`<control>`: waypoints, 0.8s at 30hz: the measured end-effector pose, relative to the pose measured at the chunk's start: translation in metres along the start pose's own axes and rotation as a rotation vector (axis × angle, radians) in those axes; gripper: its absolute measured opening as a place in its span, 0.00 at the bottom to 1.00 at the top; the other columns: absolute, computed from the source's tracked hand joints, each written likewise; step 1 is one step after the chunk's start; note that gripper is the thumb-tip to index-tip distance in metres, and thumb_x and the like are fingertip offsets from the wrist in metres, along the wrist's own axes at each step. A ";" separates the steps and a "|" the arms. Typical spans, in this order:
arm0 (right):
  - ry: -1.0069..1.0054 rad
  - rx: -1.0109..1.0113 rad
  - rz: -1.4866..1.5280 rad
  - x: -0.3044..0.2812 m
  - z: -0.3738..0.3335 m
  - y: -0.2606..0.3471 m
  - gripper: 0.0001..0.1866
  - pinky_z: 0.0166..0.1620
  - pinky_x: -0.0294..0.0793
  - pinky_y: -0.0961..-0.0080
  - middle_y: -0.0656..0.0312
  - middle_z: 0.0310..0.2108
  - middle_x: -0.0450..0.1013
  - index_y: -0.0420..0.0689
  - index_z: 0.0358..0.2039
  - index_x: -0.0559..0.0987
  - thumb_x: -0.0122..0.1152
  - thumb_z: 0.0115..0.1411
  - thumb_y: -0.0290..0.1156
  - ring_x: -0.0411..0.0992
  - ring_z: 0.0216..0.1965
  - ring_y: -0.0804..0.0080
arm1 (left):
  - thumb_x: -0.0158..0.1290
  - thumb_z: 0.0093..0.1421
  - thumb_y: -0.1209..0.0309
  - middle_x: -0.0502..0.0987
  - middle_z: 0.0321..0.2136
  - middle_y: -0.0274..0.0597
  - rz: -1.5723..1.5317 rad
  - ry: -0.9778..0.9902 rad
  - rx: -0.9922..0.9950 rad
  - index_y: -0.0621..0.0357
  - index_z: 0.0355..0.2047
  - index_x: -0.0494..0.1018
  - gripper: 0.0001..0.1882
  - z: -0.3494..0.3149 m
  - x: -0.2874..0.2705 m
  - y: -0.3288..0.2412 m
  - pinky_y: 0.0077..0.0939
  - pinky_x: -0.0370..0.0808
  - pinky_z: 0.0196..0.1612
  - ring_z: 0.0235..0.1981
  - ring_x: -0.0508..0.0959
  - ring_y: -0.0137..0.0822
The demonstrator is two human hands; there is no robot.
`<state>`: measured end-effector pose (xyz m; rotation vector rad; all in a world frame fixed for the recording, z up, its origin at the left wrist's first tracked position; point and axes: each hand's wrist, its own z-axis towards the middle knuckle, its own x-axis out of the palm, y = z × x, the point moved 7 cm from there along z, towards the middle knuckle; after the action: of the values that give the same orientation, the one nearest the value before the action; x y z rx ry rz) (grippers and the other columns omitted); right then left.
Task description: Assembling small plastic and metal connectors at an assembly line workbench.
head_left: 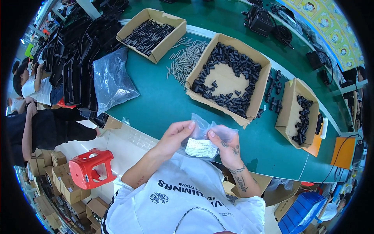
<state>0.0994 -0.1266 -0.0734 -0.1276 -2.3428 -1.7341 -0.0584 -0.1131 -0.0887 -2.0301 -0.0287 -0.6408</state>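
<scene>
A small clear plastic bag (pixel 201 125) with a white printed label (pixel 200 148) is held up in front of my chest, at the near edge of the green table (pixel 156 103). On its left side my left hand (pixel 174 136) pinches the bag's upper part between thumb and fingers. My right hand (pixel 227 147) grips the opposite side, thumb pressed near the top. Cloudy plastic and the label hide what the bag contains, if anything. Just beyond the hands stands an open cardboard box (pixel 226 80) of black plastic fittings.
A cardboard tray (pixel 163 41) of dark pins stands far left, beside loose grey pins (pixel 187 58). To the right is another box (pixel 290 113) of black fittings. A large clear bag (pixel 113 80) lies left. A red stool (pixel 91 167) and a person (pixel 54 128) are at left.
</scene>
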 end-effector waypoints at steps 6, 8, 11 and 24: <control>0.197 -0.090 -0.085 0.004 -0.013 0.013 0.13 0.42 0.65 0.82 0.69 0.32 0.68 0.41 0.33 0.75 0.54 0.70 0.37 0.65 0.36 0.82 | 0.42 0.73 0.64 0.72 0.30 0.27 0.130 0.089 0.180 0.60 0.36 0.74 0.15 -0.001 0.018 -0.005 0.18 0.67 0.35 0.32 0.67 0.19; 0.165 -0.041 -0.009 0.002 -0.015 0.003 0.13 0.39 0.63 0.83 0.70 0.30 0.65 0.43 0.34 0.73 0.52 0.71 0.38 0.62 0.33 0.84 | 0.46 0.71 0.66 0.72 0.30 0.28 0.303 0.068 0.151 0.61 0.36 0.74 0.12 -0.008 0.025 -0.018 0.18 0.67 0.36 0.33 0.69 0.20; 0.160 -0.002 0.001 0.001 -0.017 0.003 0.11 0.40 0.63 0.83 0.71 0.32 0.64 0.43 0.37 0.72 0.50 0.72 0.37 0.62 0.36 0.84 | 0.51 0.68 0.69 0.74 0.31 0.30 0.478 0.004 0.561 0.63 0.36 0.75 0.09 -0.030 0.052 -0.037 0.18 0.68 0.36 0.34 0.70 0.21; 0.338 -0.196 0.211 0.004 -0.040 0.021 0.14 0.34 0.61 0.78 0.66 0.26 0.65 0.37 0.29 0.73 0.55 0.69 0.34 0.61 0.30 0.78 | 0.50 0.69 0.68 0.73 0.35 0.41 0.372 0.612 0.210 0.69 0.34 0.76 0.13 -0.014 0.071 -0.030 0.27 0.66 0.42 0.37 0.70 0.33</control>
<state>0.1044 -0.1583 -0.0416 -0.1000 -1.8513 -1.7232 -0.0118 -0.1253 -0.0275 -1.5150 0.6019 -0.9439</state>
